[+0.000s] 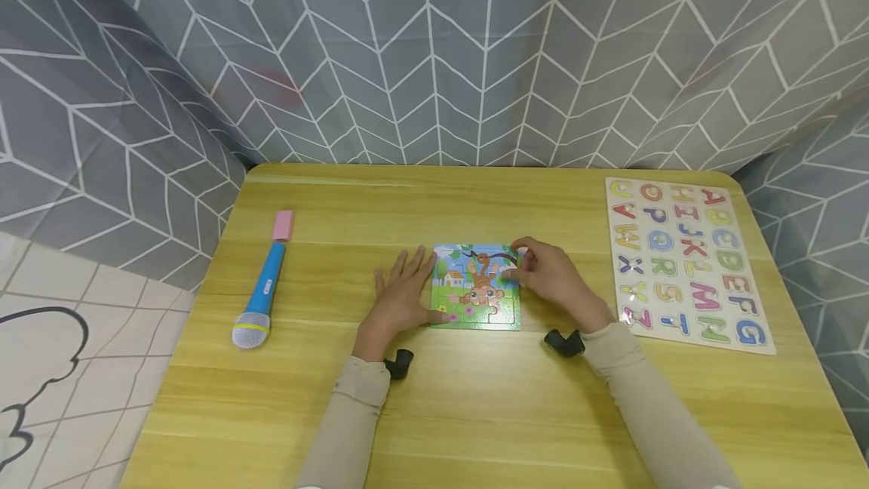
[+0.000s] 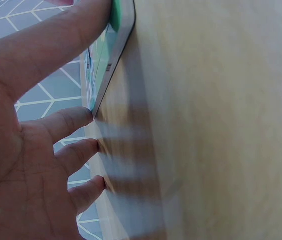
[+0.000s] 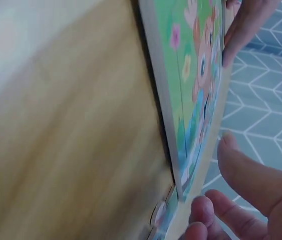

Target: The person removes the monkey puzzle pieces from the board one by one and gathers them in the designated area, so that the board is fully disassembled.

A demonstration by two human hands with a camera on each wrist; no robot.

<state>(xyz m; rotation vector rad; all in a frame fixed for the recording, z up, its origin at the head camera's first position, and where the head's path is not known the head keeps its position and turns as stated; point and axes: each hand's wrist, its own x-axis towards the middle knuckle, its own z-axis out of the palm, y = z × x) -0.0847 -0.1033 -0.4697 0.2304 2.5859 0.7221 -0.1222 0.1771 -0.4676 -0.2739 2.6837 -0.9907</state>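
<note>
A jigsaw puzzle [image 1: 475, 296] with a cartoon monkey, a house and flowers lies on the wooden table, its pieces fitted together in a thin board. My left hand [image 1: 400, 300] is at its left side, fingers spread and fairly straight on the table. The left thumb [image 2: 55, 47] reaches over the lower left part of the puzzle. By the upper right corner is my right hand [image 1: 553, 274], its index finger and thumb bent around that edge. In the right wrist view, a gap shows between the right thumb [image 3: 246, 170] and the fingers [image 3: 216, 212].
An alphabet board [image 1: 679, 266] with colourful letters lies on the right of the table [image 1: 475, 413]. On the left are a blue toy microphone [image 1: 263, 289] and a pink block [image 1: 283, 226]. A grey patterned curtain [image 1: 462, 59] hangs behind the table.
</note>
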